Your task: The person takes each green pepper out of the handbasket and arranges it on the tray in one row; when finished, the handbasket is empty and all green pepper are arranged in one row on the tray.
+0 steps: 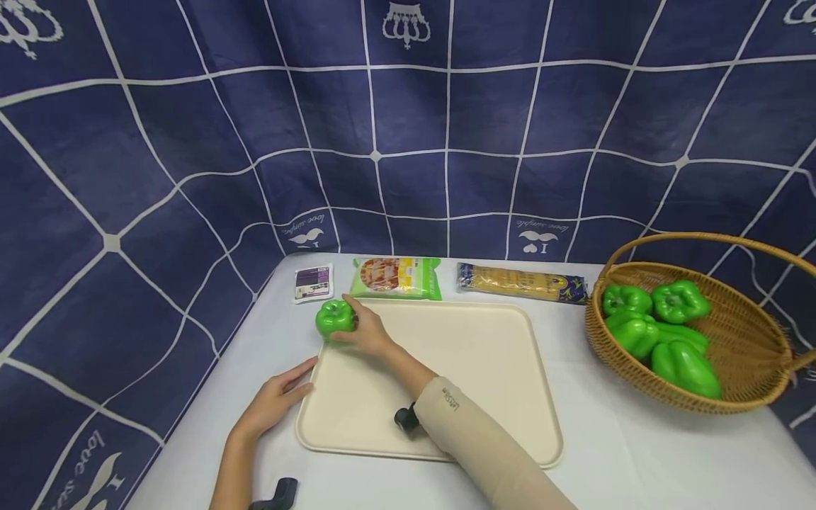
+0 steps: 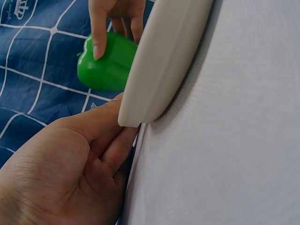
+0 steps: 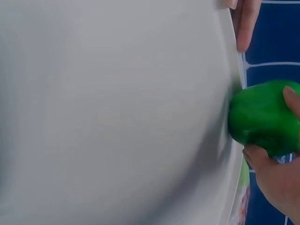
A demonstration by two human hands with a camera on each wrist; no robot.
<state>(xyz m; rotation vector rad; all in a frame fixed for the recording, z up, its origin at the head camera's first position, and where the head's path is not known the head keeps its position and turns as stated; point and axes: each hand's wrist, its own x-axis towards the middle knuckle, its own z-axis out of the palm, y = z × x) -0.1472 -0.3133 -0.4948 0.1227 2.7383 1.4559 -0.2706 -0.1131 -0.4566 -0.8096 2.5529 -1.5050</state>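
My right hand grips a green bell pepper at the far left corner of the cream tray, thumb and fingers on either side of it. In the right wrist view the pepper overlaps the tray's rim. My left hand is at the tray's left edge, its fingers extended and their tips right at the rim. The left wrist view shows the left hand close up against the tray's edge, with the pepper beyond it.
A wicker basket with several green peppers stands at the right. Behind the tray lie a small white-and-purple packet, a green food bag and a long pasta packet. A blue checked cloth hangs behind the white table.
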